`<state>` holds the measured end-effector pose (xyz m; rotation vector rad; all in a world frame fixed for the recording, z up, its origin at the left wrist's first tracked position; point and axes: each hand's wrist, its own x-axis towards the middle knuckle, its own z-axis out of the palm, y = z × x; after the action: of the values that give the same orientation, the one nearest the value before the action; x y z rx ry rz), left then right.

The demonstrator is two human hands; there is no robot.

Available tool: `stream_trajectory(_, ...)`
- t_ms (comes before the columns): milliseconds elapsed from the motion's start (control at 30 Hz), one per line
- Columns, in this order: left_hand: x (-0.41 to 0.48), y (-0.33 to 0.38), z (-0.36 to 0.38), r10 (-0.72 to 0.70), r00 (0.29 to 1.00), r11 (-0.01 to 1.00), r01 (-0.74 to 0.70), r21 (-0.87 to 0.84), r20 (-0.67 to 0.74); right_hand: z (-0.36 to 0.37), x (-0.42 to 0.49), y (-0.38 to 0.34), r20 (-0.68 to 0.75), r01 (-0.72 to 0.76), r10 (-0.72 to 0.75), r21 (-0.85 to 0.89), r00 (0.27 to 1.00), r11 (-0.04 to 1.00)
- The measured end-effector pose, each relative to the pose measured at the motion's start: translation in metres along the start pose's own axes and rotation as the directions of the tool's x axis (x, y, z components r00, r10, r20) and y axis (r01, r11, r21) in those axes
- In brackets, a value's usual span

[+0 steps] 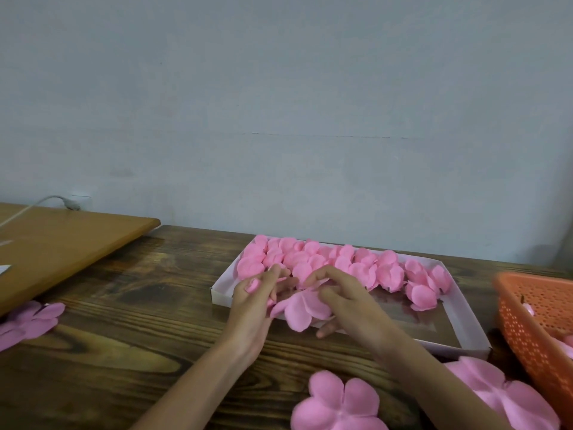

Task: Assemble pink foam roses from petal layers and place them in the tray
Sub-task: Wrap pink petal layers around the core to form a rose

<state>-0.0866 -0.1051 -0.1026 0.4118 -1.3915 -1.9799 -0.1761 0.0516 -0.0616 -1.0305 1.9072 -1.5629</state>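
Flat pink petal layer (339, 405) lying nearest on the tabletop (124, 336), hands working a rose just beyond it.

More flat petal layers lie at the near right (502, 395) and at the left edge (29, 321). Over the tray's near left corner, the left hand (251, 308) curls its fingers round a small pink piece (253, 285). The right hand (347, 302) holds the held petal layer (302, 311) with bent fingers, thumb beneath, lobes drooping toward the camera. The white tray (466, 318) lies with its long axis across the view, right end nearer. Finished roses (325, 262) crowd its far long side, and an orange basket (533, 315) stands just right of it.
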Motion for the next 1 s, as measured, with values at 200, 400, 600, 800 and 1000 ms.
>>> stream_trajectory(200, 0.004, -0.010, 0.000, 0.052, 0.999, 0.995, -0.053, 0.084, 0.017, 0.018, 0.001, 0.022, -0.091, 0.058, -0.055, 0.021, 0.994, 0.998)
stream_trajectory(400, 0.001, -0.004, 0.001, 0.015, 0.996, 1.000, -0.012, -0.029, 0.089, 0.020, -0.003, 0.033, -0.260, 0.159, -0.150, 0.015, 0.954, 0.987)
stream_trajectory(600, -0.005, 0.005, -0.001, 0.031, 0.988, 0.994, -0.016, -0.104, 0.150, 0.022, -0.006, 0.034, -0.253, 0.127, -0.126, -0.012, 0.959, 0.992)
stream_trajectory(800, -0.012, 0.008, 0.006, 0.047, 0.975, 0.999, -0.043, -0.024, 0.219, 0.027, -0.008, 0.034, -0.215, 0.125, -0.123, -0.005, 0.969, 0.992)
stream_trajectory(1000, -0.019, 0.008, 0.015, 0.089, 0.983, 0.995, -0.080, -0.063, 0.160, 0.028, -0.010, 0.032, -0.139, 0.081, -0.049, 0.237, 0.989, 0.968)
